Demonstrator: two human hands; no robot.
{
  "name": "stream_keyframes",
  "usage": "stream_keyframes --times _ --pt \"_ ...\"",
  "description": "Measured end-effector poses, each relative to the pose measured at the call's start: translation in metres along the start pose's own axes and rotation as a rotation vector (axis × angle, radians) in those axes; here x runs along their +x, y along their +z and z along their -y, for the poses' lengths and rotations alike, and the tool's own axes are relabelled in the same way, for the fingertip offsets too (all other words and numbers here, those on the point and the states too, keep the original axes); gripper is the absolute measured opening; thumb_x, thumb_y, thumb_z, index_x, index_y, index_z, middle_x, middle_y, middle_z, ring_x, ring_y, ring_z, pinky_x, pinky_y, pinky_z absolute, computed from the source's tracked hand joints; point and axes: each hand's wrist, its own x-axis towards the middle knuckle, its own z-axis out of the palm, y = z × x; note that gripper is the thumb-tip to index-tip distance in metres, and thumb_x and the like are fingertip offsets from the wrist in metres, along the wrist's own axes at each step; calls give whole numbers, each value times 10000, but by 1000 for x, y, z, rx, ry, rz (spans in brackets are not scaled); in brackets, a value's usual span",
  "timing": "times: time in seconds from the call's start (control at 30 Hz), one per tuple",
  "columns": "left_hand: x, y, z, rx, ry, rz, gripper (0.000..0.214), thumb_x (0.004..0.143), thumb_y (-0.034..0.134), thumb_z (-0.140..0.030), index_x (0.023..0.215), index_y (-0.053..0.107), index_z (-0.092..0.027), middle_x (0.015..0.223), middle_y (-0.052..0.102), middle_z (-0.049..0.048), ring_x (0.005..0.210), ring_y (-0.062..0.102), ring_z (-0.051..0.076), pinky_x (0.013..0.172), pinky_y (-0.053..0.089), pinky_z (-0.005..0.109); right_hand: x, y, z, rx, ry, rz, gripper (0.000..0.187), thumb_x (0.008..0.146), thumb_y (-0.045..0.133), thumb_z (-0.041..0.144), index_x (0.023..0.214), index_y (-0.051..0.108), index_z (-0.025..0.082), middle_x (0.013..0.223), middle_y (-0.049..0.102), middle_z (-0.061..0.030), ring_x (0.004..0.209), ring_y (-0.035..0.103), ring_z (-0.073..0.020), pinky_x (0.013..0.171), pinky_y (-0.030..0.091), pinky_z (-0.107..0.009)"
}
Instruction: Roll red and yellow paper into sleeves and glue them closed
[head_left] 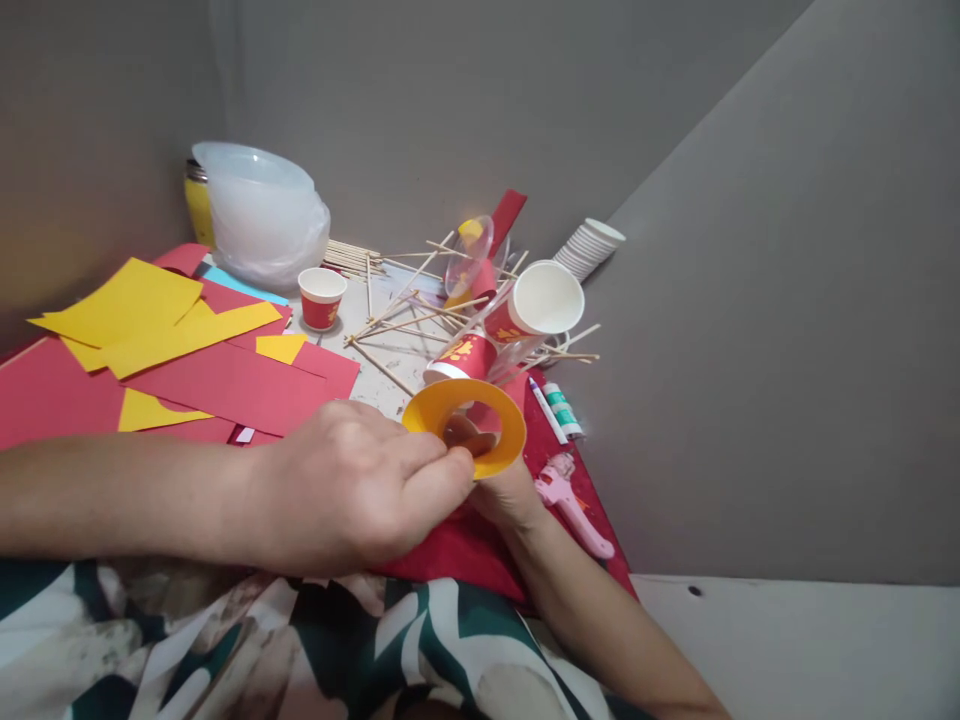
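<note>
A yellow paper ring (504,418) is held up between both hands above a red paper sheet (457,548). My left hand (352,485) pinches the ring's near edge with thumb and fingers closed. My right hand (501,490) comes up from below, mostly hidden by the ring, with fingertips showing through the hole. Just behind the ring lies a red paper cup (459,358) on its side.
Red and yellow paper sheets (161,330) cover the left. Wooden sticks (397,320), red cups (321,297), a white-lined cup (546,298), a cup stack (589,247) and clear bowls (259,215) sit behind. A glue tube (561,408), marker (547,410) and pink tool (574,505) lie right.
</note>
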Motion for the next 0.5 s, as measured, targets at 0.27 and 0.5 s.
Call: stream_keyframes --times 0.27,0.5 --pt "8 1 16 -260 -187 58 195 928 517 -125 771 632 -136 656 659 10 534 531 96 507 364 237 2 2 -5 223 -21 0 346 554 897 493 645 732 203 573 672 -9 493 585 -128 524 528 -277" --pt "8 11 23 -255 -300 6 225 944 529 -185 752 644 -160 682 701 13 558 585 90 553 412 207 2 8 -1 376 50 51 319 606 902 427 780 756 203 650 697 -7 504 575 -87 481 465 -189"
